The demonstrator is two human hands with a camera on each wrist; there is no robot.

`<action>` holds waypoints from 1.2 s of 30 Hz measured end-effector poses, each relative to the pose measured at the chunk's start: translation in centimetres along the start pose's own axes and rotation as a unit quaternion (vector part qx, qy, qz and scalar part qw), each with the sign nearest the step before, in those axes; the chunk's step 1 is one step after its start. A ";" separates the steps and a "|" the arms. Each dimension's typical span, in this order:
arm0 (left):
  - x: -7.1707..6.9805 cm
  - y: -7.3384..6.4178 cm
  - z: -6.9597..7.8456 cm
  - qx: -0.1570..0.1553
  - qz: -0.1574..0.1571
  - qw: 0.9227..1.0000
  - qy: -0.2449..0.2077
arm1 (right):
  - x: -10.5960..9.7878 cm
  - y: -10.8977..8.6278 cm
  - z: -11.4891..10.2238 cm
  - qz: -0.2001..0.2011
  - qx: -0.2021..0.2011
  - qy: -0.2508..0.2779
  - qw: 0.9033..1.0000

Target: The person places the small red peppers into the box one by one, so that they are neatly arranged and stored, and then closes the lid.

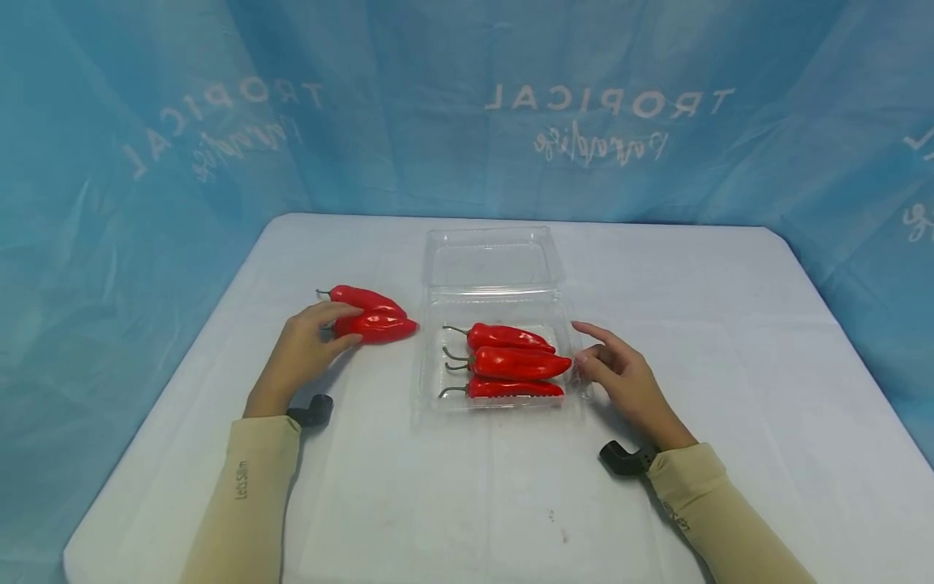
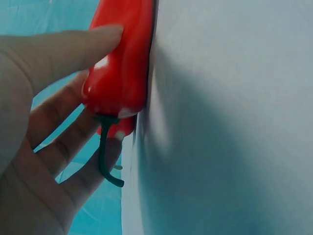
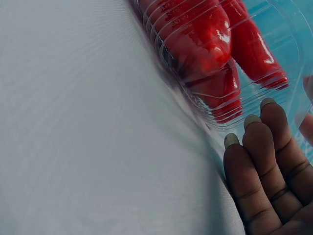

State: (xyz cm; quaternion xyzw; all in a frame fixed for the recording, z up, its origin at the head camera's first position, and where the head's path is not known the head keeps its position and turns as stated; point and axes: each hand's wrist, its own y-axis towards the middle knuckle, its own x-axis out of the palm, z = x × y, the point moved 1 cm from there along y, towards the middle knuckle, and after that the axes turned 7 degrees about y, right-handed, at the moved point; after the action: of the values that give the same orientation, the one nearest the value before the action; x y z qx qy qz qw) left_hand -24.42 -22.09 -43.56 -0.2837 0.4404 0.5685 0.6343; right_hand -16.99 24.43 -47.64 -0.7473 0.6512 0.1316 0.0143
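Thumb and fingers of my left hand [image 1: 305, 345] grip the sides of a glossy red pepper [image 1: 381, 328] lying on the left of the table. Its curved green stem points back toward the palm in the left wrist view. A second red pepper [image 1: 365, 298] lies just behind it, partly covered by the fingers. Several more red peppers [image 1: 520, 363] lie side by side in a clear plastic clamshell box [image 1: 430, 397], stems to the left. At the box's right side rests my right hand [image 1: 616, 369], fingers loosely bent, fingertips [image 3: 253, 120] right at the ribbed wall.
The clamshell's lid [image 1: 492, 258] stands folded back behind the base. All of it sits on a white-covered table [image 1: 730, 349] with rounded corners. A blue printed curtain [image 1: 409, 105] hangs around the back and sides.
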 end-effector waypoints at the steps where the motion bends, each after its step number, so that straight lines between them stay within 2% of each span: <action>1: 0.0 0.0 0.0 0.001 -0.002 1.000 -0.001 | 0.0 0.0 0.0 0.000 0.001 -0.001 1.000; 7: -0.3 -0.2 -0.1 0.006 -0.011 1.000 -0.011 | 0.0 0.0 -0.1 0.001 -0.002 -0.001 1.000; 12: -1.1 -0.4 0.0 -0.014 -0.012 0.999 -0.030 | -0.2 0.0 -0.1 0.000 -0.010 0.000 1.000; 15: -1.6 -0.5 0.2 -0.023 0.004 0.999 -0.046 | -0.3 0.0 -0.2 0.000 -0.009 0.000 1.000; 20: -1.6 -0.5 0.4 -0.010 0.044 0.996 -0.071 | -0.1 0.0 0.0 -0.002 -0.003 0.004 1.000; 26: -1.8 -0.8 0.8 -0.006 0.055 0.997 -0.049 | 0.2 -0.1 0.1 -0.006 0.007 0.001 1.000; 32: -3.1 -1.2 1.1 -0.020 0.094 0.994 -0.051 | 0.2 0.0 -0.2 -0.005 -0.004 -0.001 1.000; 36: -3.3 -1.4 1.8 0.000 0.114 0.992 -0.052 | 0.0 -0.1 -0.2 -0.005 -0.001 0.002 1.000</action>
State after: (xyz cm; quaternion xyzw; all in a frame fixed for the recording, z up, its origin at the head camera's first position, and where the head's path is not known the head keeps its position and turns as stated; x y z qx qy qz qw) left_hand -22.50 -22.36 -39.98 -0.2020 0.4365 0.6513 0.5869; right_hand -16.83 24.43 -47.42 -0.7506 0.6475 0.1311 0.0130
